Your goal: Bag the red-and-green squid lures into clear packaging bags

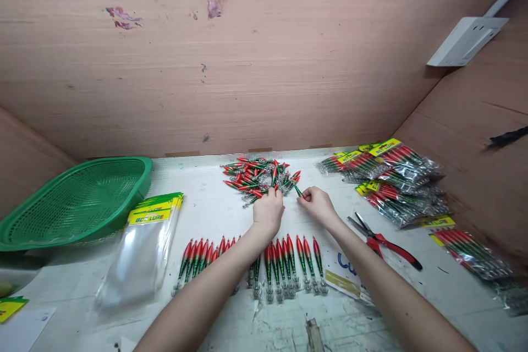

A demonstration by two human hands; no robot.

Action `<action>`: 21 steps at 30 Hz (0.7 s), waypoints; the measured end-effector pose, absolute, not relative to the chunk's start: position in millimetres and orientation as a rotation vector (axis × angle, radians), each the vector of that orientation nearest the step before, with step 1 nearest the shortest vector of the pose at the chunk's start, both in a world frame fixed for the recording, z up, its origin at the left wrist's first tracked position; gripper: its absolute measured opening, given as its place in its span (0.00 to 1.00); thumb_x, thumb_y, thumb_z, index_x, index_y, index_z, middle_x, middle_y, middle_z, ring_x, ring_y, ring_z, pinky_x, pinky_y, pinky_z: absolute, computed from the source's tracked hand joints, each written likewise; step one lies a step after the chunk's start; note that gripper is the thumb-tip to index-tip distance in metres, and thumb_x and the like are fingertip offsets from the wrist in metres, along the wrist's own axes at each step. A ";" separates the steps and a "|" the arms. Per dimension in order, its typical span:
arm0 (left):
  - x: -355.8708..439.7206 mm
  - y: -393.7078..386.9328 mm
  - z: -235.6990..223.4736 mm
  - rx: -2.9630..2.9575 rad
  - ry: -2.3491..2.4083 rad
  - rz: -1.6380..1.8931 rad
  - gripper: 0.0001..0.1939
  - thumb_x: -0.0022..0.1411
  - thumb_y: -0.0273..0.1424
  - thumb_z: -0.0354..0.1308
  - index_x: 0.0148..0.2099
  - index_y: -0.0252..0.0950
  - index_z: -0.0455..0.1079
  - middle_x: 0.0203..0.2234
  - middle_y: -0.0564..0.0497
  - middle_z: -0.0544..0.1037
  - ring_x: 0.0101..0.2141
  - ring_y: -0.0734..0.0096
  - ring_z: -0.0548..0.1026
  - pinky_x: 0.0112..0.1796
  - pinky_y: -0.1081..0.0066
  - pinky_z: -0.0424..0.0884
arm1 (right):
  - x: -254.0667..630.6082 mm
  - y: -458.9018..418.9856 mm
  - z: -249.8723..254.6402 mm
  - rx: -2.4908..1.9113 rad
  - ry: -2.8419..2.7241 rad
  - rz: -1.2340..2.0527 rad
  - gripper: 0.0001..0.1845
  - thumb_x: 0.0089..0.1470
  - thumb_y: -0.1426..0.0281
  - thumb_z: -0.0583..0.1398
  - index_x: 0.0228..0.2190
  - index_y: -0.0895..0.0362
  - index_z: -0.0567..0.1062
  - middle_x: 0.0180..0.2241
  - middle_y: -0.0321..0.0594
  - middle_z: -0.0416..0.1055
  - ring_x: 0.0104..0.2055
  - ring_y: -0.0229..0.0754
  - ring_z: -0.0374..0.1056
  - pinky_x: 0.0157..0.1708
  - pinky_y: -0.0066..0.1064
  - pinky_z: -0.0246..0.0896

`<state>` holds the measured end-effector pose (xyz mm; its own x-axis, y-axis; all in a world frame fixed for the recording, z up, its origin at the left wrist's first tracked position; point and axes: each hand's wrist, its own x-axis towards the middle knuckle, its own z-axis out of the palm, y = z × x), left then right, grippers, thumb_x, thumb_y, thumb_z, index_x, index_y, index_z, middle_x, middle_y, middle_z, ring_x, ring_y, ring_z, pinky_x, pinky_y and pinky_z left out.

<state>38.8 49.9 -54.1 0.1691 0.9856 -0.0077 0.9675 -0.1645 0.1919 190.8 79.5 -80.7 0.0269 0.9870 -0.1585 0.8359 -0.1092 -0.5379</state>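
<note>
Red-and-green squid jigs with wire hook crowns lie in a tangled pile (247, 176) towards the back of the table. My left hand (269, 213) is at the pile's front edge with its fingers closed; its fingertips and whatever they hold are hidden behind the hand. Just right of the pile, my right hand (318, 204) pinches the end of a single squid jig (298, 191), whose other end points up towards the pile. Nearer to me stands a row of squid jigs (286, 264), red tips away from me and hooks towards me, partly covered by my left forearm.
Clear header-card bags (142, 253) are stacked at left beside a green plastic basket (140, 170). Filled lure packets (396, 187) heap up at right, with another packet (470, 247) nearer. Red-handled pliers (385, 242) and a printed card (342, 275) lie by my right forearm.
</note>
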 end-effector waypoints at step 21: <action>5.1 66.8 -1.5 2.169 2.180 0.381 0.12 0.59 0.29 0.50 0.39 0.30 0.73 0.34 0.39 0.79 0.34 0.55 0.78 0.31 0.65 0.69 | 236.2 20.6 -49.8 -1.607 -1.464 1.076 0.20 0.41 0.51 0.59 0.27 0.56 0.68 0.24 0.38 0.69 0.27 0.38 0.64 0.28 0.31 0.60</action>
